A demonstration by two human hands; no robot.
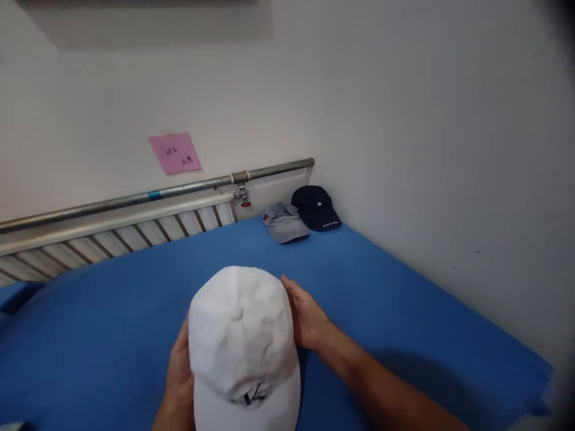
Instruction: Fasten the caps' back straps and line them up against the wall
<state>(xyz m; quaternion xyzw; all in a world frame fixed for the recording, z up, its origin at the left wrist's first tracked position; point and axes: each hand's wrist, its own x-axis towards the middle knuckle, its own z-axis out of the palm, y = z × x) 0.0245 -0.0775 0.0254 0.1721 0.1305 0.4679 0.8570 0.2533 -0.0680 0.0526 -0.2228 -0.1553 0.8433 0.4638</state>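
Note:
A white baseball cap (240,323) with a dark mark above its brim is held between my two hands over the blue table surface (135,299). Its brim points toward me. My left hand (179,374) grips the cap's left side, the fingers mostly hidden behind it. On the other side, my right hand (308,314) presses against the crown, its fingertips tucked partly under the edge. Farther back lie a grey cap (285,221) and a black cap (315,208), side by side and touching, both apart from my hands.
Behind the table runs a white radiator (135,230) with a metal pipe (193,188) above it and a red-handled valve (245,205). A pink note (174,153) is stuck on the wall. A plain wall (449,179) borders the right edge.

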